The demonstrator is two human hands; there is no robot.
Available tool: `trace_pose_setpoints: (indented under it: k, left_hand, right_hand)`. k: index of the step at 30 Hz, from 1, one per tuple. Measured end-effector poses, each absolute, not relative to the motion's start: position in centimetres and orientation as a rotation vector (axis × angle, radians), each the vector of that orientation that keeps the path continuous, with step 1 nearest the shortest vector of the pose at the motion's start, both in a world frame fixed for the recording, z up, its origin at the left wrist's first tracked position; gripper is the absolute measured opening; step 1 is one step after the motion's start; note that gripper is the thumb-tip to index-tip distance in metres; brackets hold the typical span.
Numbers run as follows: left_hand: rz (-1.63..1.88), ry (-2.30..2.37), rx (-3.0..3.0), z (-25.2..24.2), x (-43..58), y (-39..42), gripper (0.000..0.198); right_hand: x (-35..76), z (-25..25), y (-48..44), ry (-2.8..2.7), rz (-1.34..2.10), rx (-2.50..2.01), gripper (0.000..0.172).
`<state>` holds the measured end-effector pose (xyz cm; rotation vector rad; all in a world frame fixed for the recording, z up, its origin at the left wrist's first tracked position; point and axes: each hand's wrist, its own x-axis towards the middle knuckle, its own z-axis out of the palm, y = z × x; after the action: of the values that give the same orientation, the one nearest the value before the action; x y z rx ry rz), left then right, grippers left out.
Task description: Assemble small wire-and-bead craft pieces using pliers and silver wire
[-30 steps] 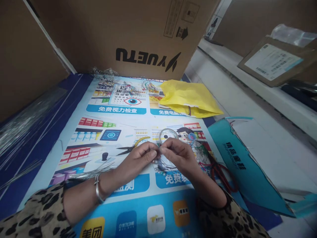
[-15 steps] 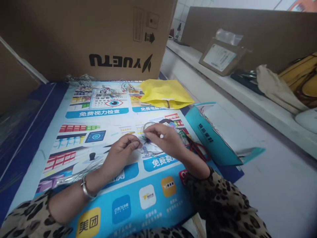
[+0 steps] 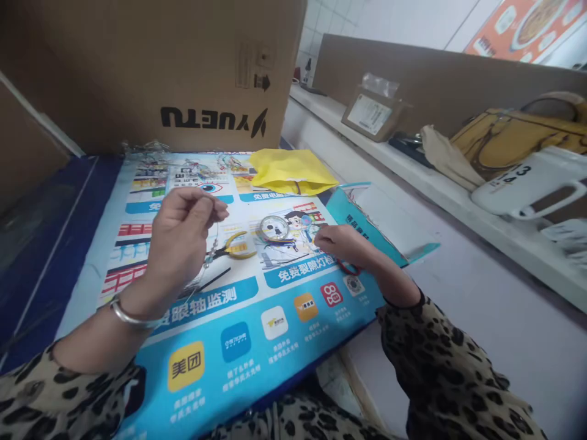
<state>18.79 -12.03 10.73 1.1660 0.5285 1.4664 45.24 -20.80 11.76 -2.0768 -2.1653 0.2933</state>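
My left hand (image 3: 183,226) is raised over the mat's left half, thumb and fingers pinched on a thin beaded strand (image 3: 208,260) that hangs below them. The strand's upper end is hidden in the fingers. Beside it lie pliers with yellow handles (image 3: 238,249). My right hand (image 3: 346,243) is low at the mat's right side, fingers curled closed; what they hold, if anything, is hidden. Just under that hand shows a red scissor handle (image 3: 349,267). Between my hands sits a round clear coil or dish (image 3: 274,228), with thin dark pieces at its near edge.
A yellow pouch (image 3: 293,171) and an open teal box (image 3: 367,223) lie to the right. Tangled beaded strands (image 3: 197,168) rest at the back. A large carton (image 3: 206,61) stands behind. The side ledge carries a small box (image 3: 373,113), a white mug (image 3: 527,183) and a yellow bag (image 3: 509,137).
My hands have parted: the left rose up and left with the beaded strand, the right moved right to the scissors. The round coil and yellow pliers are uncovered. The camera view shifted.
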Motion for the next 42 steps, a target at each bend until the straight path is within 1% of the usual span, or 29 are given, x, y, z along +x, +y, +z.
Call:
trace_pose_setpoints:
  k: [4,7,9,10,13,14,15,16,18,22,26,30,33,36,38,42]
  left_hand:
    - [1.593,0.381,1.126,12.6,17.1,-11.7,0.006]
    - [1.62,0.381,1.105,13.1,16.1,-11.8,0.006]
    - [1.623,0.393,1.096,13.5,15.4,-11.8,0.005]
    - [1.621,0.395,1.092,13.7,15.0,-11.7,0.006]
    - [1.624,0.4,1.088,14.5,13.6,-11.2,0.009]
    - [1.627,0.407,1.09,14.8,13.2,-10.9,0.01]
    - [1.628,0.412,1.094,15.1,12.7,-10.6,0.011]
    - [1.623,0.414,1.098,15.2,12.3,-10.3,0.012]
    - [1.601,0.402,1.089,15.3,11.8,-9.6,0.013]
    - [1.5,0.406,1.031,13.9,12.2,-8.4,0.014]
    - [1.363,0.464,1.019,11.7,13.3,-7.5,0.016]
    - [1.252,0.529,1.013,9.9,13.9,-7.0,0.018]
    - [1.212,0.542,1.026,8.9,14.0,-6.8,0.018]
    - [1.17,0.561,1.038,8.2,14.2,-6.8,0.018]
    - [1.14,0.597,1.04,7.8,14.3,-6.9,0.018]
    - [1.09,0.662,1.071,7.2,14.6,-7.1,0.02]
  right_hand:
    - [42.9,9.2,-21.4,-2.204,0.306,-2.029,0.021]
    - [39.3,7.3,-20.7,-2.245,0.287,-1.886,0.022]
    - [37.0,6.4,-19.5,-2.27,0.197,-1.791,0.024]
    - [36.0,6.1,-18.7,-2.295,0.15,-1.741,0.028]
    - [34.1,5.4,-15.8,-2.506,0.068,-1.525,0.058]
    - [33.7,5.3,-14.7,-2.56,0.067,-1.503,0.065]
    - [33.5,5.2,-13.8,-2.603,0.08,-1.508,0.068]
    - [33.4,5.1,-12.9,-2.645,0.1,-1.518,0.066]
    - [33.1,4.9,-11.8,-2.72,0.128,-1.524,0.059]
    - [32.2,4.8,-11.4,-2.797,-0.013,-1.542,0.045]
    - [31.0,4.5,-11.8,-2.712,-0.26,-1.792,0.035]
    - [30.0,3.5,-11.8,-2.605,-0.336,-1.873,0.022]
    - [29.8,2.6,-11.8,-2.494,-0.36,-1.935,0.02]
    - [30.3,2.3,-12.0,-2.361,-0.317,-1.932,0.025]
    - [31.1,2.7,-12.2,-2.258,-0.229,-1.882,0.028]
    - [32.8,4.4,-12.8,-2.027,0.12,-1.732,0.026]
